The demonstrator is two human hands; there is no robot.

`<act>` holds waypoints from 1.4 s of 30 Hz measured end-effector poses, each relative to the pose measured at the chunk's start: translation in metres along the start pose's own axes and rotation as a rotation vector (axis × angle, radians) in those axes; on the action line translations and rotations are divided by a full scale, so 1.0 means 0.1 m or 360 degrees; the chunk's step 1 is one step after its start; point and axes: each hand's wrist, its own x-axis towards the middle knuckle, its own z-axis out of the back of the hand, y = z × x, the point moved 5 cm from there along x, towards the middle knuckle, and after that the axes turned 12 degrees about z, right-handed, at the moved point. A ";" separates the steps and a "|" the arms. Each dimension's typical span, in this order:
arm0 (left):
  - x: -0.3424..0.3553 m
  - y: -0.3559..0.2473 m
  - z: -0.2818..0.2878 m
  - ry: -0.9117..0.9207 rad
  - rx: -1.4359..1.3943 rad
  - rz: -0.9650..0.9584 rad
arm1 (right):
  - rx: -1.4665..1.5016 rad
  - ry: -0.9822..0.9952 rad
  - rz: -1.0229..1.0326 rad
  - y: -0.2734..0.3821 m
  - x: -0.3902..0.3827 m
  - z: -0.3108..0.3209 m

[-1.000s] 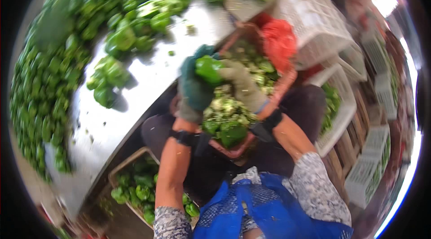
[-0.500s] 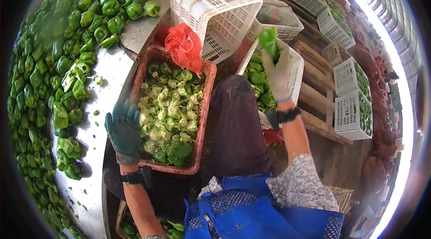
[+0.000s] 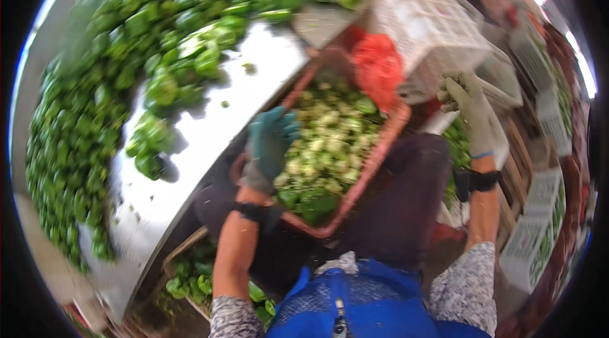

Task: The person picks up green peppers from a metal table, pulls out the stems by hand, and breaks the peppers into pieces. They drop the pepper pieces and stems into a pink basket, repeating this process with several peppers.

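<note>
My left hand (image 3: 271, 141), in a teal glove with a grey cuff, hovers at the left edge of a red plastic crate (image 3: 331, 226); its blurred fingers look loosely bent and apart, with nothing seen in them. The crate holds pale green pepper cores (image 3: 330, 141) and a few whole green bell peppers (image 3: 315, 203). On the right, my right hand (image 3: 471, 106), in a pale glove, is raised above a white crate of green peppers (image 3: 455, 141). Its fingers are curled in, and no pepper shows in them. My forearm and glove partly cover that crate.
A metal table (image 3: 209, 138) on the left carries a large heap of green bell peppers (image 3: 82, 122). Red netting (image 3: 377, 68) hangs over the red crate's far corner. Beyond stands a tipped white crate (image 3: 431, 20). More white crates (image 3: 533, 230) line the right side.
The green pepper has left my right hand, whose fingers are now curled. The view has swung left, showing more of the table. My left hand stays by the red crate, its fingers more bent.
</note>
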 end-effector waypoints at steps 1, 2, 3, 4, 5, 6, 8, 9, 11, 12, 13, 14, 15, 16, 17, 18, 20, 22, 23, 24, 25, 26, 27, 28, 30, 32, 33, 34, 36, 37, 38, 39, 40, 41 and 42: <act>0.00 0.02 0.01 0.0096 -0.0068 0.0053 | 0.0105 0.0226 -0.0016 0.14 0.07 -0.40; -0.03 0.01 -0.11 -0.0090 0.0007 0.0000 | -0.0013 0.0399 -0.0024 0.14 0.19 -0.67; -0.13 -0.07 -0.16 -0.0301 0.0078 -0.0061 | -0.0107 0.0569 0.0110 0.43 0.21 -1.19; -0.16 -0.13 -0.12 -0.0309 0.0076 -0.0087 | -0.0106 0.0744 0.0146 0.50 0.25 -1.61; -0.20 -0.21 -0.05 -0.0326 0.0082 -0.0112 | -0.0105 0.0945 0.0262 0.46 0.33 -2.05; -0.22 -0.27 -0.11 -0.0399 0.0106 -0.0095 | -0.0145 0.1024 0.0447 0.37 0.41 -2.40; -0.34 -0.40 -0.07 -0.0478 0.0104 -0.0146 | -0.0598 0.1059 0.0714 0.20 0.54 -3.13; -0.31 -0.41 0.03 -0.0441 0.0113 -0.0157 | -0.0795 0.1110 0.0813 0.11 0.64 -3.39; -0.32 -0.50 0.00 -0.0542 0.0079 -0.0186 | -0.1093 0.1107 0.0747 -0.17 0.82 -3.84; -0.35 -0.57 0.09 -0.0519 0.0084 -0.0140 | -0.1095 0.0994 0.0771 -0.15 0.78 -4.06; -0.37 -0.62 0.16 -0.0492 0.0089 -0.0091 | -0.1097 0.0877 0.0792 -0.13 0.74 -4.25; -0.39 -0.66 0.18 -0.0498 0.0074 -0.0106 | -0.1098 0.0896 0.0804 -0.19 0.74 -4.39; -0.40 -0.69 0.18 -0.0551 0.0039 -0.0158 | -0.1225 0.0830 0.0963 -0.23 0.76 -4.48; -0.42 -0.71 0.16 -0.0601 0.0004 -0.0207 | -0.1352 0.0758 0.1121 -0.26 0.78 -4.54; -0.44 -0.74 0.18 -0.0662 -0.0031 -0.0262 | -0.1351 0.0772 0.1133 -0.29 0.82 -4.57; -0.47 -0.78 0.22 -0.0677 -0.0013 -0.0347 | -0.1175 0.1022 0.1025 -0.35 0.84 -4.56; -0.61 -1.00 0.40 -0.1124 0.0611 -0.0689 | -0.1069 0.1481 0.0844 -0.35 0.74 -4.54; -0.79 -1.26 0.57 -0.1573 0.1302 -0.0933 | -0.0873 0.1718 0.0751 -0.25 0.60 -4.36; -0.76 -1.30 0.54 -0.1575 0.1298 -0.0936 | -0.0689 0.1915 0.0628 -0.28 0.54 -4.27; -0.76 -1.36 0.41 -0.1858 0.1811 -0.1012 | -0.0646 0.1595 0.0757 -0.28 0.59 -4.22; -0.75 -1.39 0.27 -0.2131 0.2338 -0.1070 | -0.0641 0.1600 0.0763 -0.29 0.66 -4.30; -0.64 -1.35 0.19 -0.2034 0.2459 -0.0942 | -0.0595 0.1407 0.0748 -0.21 0.83 -4.35; -0.53 -1.27 0.25 -0.1970 0.2631 -0.0863 | -0.0519 0.1239 0.0742 -0.10 0.91 -4.50; -0.45 -1.18 0.31 -0.1681 0.2772 -0.0770 | -0.0478 0.1113 0.0740 -0.01 0.91 -4.66; -0.33 -1.04 0.25 -0.1218 0.2839 -0.0620 | -0.0489 0.0975 0.0693 -0.10 0.91 -5.04; -0.34 -1.00 0.26 -0.1094 0.2635 -0.0709 | -0.0496 0.0847 0.0642 -0.09 0.84 -5.29; -0.35 -1.03 0.28 -0.1107 0.2642 -0.0704 | -0.0730 0.0817 0.0655 -0.04 0.79 -5.38; -0.39 -1.08 0.36 -0.1286 0.2531 -0.0640 | -0.0965 0.0784 0.0666 0.01 0.76 -5.43; -0.50 -1.18 0.38 -0.1640 0.2405 -0.0835 | -0.0846 0.0803 0.0619 -0.07 0.86 -5.45; -0.48 -1.19 0.41 -0.1642 0.2405 -0.0839 | -0.0739 0.0816 0.0569 -0.12 0.94 -5.43; -0.48 -1.20 0.51 -0.1576 0.1887 -0.0868 | -0.0535 0.0853 0.0375 -0.19 1.01 -5.38; -0.41 -1.17 0.52 -0.1444 0.1375 -0.0881 | -0.0049 0.0837 0.0230 -0.50 1.23 -5.25; -0.42 -1.18 0.43 -0.1378 0.0955 -0.0822 | 0.0266 0.0830 0.0174 -0.62 1.24 -5.16; -0.44 -1.24 0.39 -0.1355 0.0836 -0.0811 | 0.0594 0.0830 0.0122 -0.66 1.17 -5.11; -0.49 -1.30 0.39 -0.1251 0.0703 -0.0803 | 0.0532 0.0895 0.0213 -0.57 0.97 -5.08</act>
